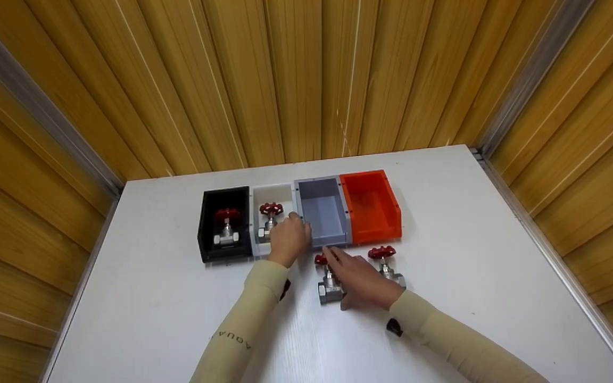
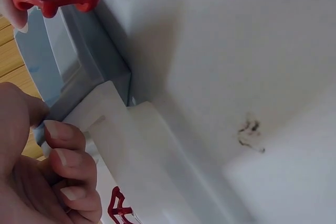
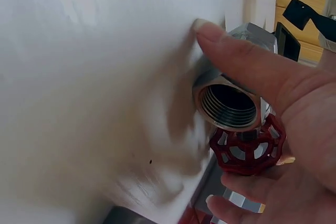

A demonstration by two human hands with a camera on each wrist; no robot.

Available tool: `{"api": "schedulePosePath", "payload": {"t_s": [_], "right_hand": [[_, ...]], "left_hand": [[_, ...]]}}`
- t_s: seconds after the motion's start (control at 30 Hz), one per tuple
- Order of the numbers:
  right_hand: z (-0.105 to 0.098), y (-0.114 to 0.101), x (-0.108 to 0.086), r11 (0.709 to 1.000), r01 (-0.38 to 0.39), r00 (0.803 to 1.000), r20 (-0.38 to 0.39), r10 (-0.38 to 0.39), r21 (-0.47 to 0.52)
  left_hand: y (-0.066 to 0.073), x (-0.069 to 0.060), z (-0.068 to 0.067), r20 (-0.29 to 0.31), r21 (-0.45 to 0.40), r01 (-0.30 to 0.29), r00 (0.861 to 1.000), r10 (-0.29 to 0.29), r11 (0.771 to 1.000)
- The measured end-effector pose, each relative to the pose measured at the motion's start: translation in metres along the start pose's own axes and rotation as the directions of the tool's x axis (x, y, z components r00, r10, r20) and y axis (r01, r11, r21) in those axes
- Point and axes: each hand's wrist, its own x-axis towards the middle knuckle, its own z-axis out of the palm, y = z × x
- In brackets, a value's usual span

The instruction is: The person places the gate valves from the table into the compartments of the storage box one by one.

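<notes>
My left hand (image 1: 291, 238) is at the front of the wall between the white bin (image 1: 288, 190) and the grey-blue bin (image 1: 323, 184). In the left wrist view its curled fingers and thumb pinch the grey-blue bin's edge (image 2: 84, 90). My right hand (image 1: 362, 279) grips a metal gate valve (image 1: 330, 291) with a red handwheel (image 3: 248, 145), in front of the grey-blue bin. Its thumb lies over the threaded valve body (image 3: 231, 103), and fingers are by the handwheel. Another gate valve (image 1: 386, 266) stands right of that hand, partly hidden by it.
One gate valve (image 1: 226, 229) sits in the black bin (image 1: 205, 226) at the left, another valve (image 1: 270, 213) in the white bin. The orange bin (image 1: 396, 218) ends the row at the right. All stand on a white table (image 1: 141, 298) with wood-look panels (image 1: 296, 80) around it.
</notes>
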Motion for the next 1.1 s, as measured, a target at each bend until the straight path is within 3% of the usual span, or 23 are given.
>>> {"api": "schedulePosePath", "payload": {"t_s": [0.3,0.67,1.1], "right_hand": [[-0.005,0.003,0.003,1.0,0.0,1.0,0.024,-0.001,0.031],[-0.001,0.012,0.006,0.992,0.126,0.99,-0.058,-0.128,-0.032],[-0.004,0.011,0.002,0.992,0.123,0.99,-0.067,-0.12,0.033]], "left_hand": [[0.001,0.0,-0.002,0.02,-0.005,-0.003,1.0,0.003,1.0],[0.001,-0.001,-0.001,0.015,0.012,-0.008,1.0,0.008,1.0],[0.0,0.0,-0.002,0.031,-0.004,-0.002,1.0,0.002,1.0]]}}
